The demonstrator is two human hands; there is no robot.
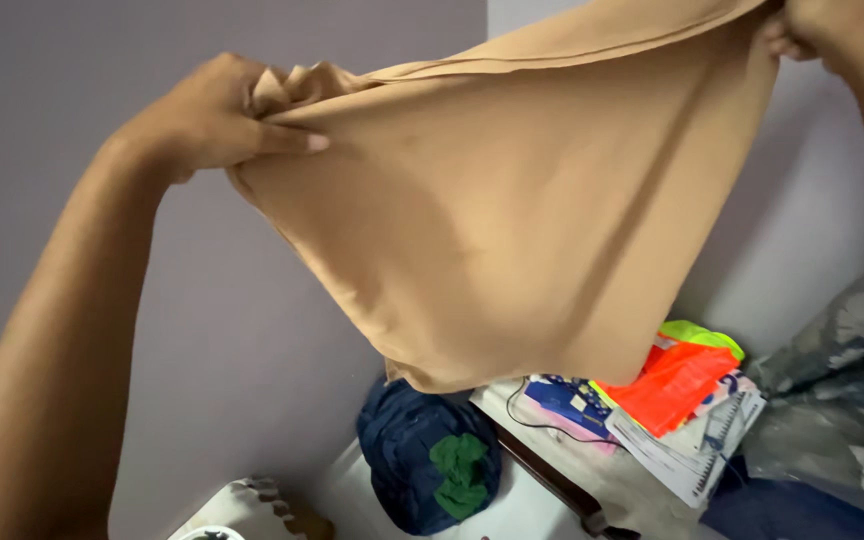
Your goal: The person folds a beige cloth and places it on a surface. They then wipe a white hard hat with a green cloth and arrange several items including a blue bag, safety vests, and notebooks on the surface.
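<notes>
I hold a tan cloth [522,220] up in the air in front of me, stretched between both hands. My left hand [214,115] pinches a bunched corner of it at the upper left. My right hand [814,28] grips the opposite corner at the top right edge of the view and is partly cut off. The cloth hangs down in folded layers to a lower edge above the things on the floor.
Behind the cloth is a grey wall. Below lie a dark blue bundle [407,455] with a green cloth [460,473] on it, an orange and yellow garment [680,380], a spiral notebook [697,450], a black cable [542,425] and patterned grey bedding [842,400].
</notes>
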